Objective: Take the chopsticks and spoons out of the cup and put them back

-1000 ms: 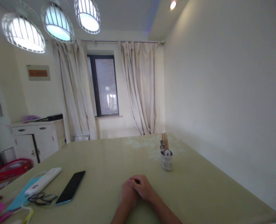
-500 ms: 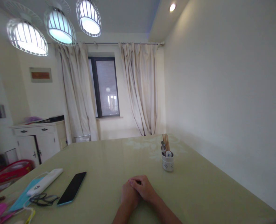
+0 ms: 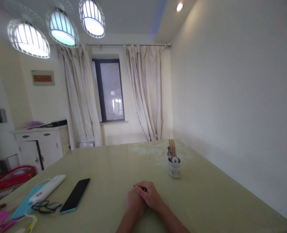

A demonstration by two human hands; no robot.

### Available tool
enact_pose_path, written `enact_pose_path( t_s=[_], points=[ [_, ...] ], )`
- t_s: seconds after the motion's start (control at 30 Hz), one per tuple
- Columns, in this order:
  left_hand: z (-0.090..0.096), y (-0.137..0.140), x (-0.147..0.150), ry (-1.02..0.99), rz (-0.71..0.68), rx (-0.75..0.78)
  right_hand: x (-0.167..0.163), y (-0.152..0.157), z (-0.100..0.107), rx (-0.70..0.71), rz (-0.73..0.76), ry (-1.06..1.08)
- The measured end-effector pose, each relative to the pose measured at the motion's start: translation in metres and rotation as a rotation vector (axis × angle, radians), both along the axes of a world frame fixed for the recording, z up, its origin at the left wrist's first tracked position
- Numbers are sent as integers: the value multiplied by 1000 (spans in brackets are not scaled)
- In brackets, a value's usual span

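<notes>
We see both forearms coming in from the bottom edge and meeting near the middle of the pale green tabletop (image 3: 206,194). The right hand (image 3: 149,195) lies on top of the left hand (image 3: 133,203), its fingers (image 3: 140,187) curled loosely over the left knuckles; the left fingers are tucked under it, and we cannot tell how tightly they are bent. Neither hand grasps any object: they hold only each other and rest on the tabletop. The thing nearest to them on the left is a dark phone (image 3: 75,195), lying flat with its screen up, well apart from the hands; its long axis runs from the near left to the far right, toward the window (image 3: 110,90). Just beyond the phone lies a white oblong case (image 3: 47,188) with a small dark mark on it that is too small for us to read, pointing much the same way, and it rests on a blue face mask (image 3: 24,204). A pair of black glasses (image 3: 45,206) lies just beside the phone's near end. To the right of the hands and farther back stands a white utensil holder (image 3: 174,169), upright, with wooden chopsticks (image 3: 171,147) and spoons rising from it. On the far wall hangs a small sign (image 3: 43,78) with an orange band; its writing is unreadable to us.
</notes>
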State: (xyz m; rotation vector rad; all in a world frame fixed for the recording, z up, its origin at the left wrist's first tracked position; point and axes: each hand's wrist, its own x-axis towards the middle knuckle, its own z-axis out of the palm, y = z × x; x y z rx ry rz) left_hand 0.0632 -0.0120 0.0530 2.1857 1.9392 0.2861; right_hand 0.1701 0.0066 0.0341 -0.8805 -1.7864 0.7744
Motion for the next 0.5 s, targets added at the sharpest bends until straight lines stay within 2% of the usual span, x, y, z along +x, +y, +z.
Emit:
enact_pose_path(
  t_s=[0.3, 0.37, 0.5],
  points=[
    [-2, -1, -1, -18, -62, 44, 3, -3, 3, -23, 29, 37],
    [-1, 0, 0, -43, -86, 59, 4, -5, 3, 10, 0, 35],
    [0, 0, 1, -88, -178, 101, 4, -11, 3, 161, -54, -25]
  ],
)
